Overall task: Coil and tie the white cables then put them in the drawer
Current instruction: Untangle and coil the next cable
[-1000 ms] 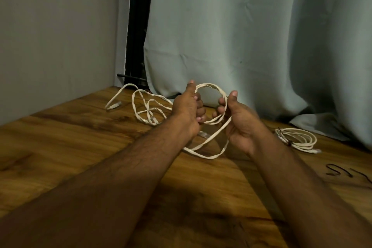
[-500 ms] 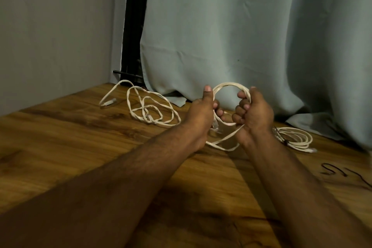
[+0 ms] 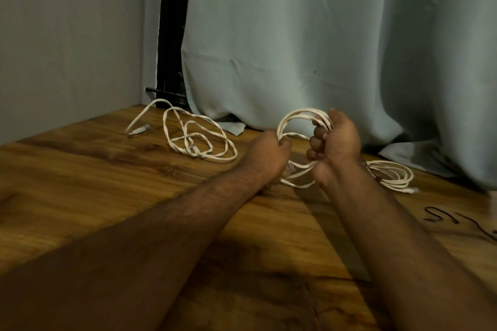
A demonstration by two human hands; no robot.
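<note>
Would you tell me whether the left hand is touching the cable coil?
Touching: the head view shows the left hand gripping the cable coil.

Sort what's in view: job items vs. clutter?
Job:
- held cable, several loops, gripped by left hand and right hand
- loose cable, uncoiled on the table, far left
- coiled cable, lying right of the hands

Lying about:
- curtain
- thin black wire pieces at the right edge, possibly ties; cannot tell

No drawer in view.
</note>
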